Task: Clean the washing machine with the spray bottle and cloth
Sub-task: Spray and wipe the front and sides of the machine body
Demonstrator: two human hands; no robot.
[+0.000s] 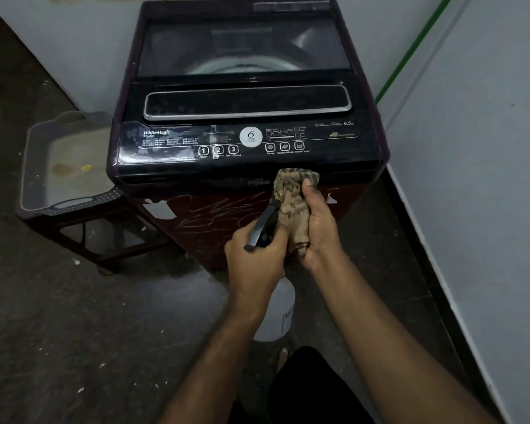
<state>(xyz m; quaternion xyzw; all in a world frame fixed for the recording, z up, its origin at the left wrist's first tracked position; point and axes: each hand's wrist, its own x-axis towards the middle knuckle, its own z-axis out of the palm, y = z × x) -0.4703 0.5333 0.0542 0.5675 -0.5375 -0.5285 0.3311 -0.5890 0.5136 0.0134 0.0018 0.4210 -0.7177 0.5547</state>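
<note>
A dark maroon top-loading washing machine stands against the wall with its glass lid closed and a black control panel facing me. My left hand grips the black trigger head of a spray bottle, whose white body hangs below my wrist. The nozzle points at a bunched brown striped cloth. My right hand holds that cloth in front of the machine's upper front edge, just below the panel.
A grey plastic tub sits on a low dark stand left of the machine. White walls close in behind and on the right, with a green pipe in the corner. The floor is dark grey stone.
</note>
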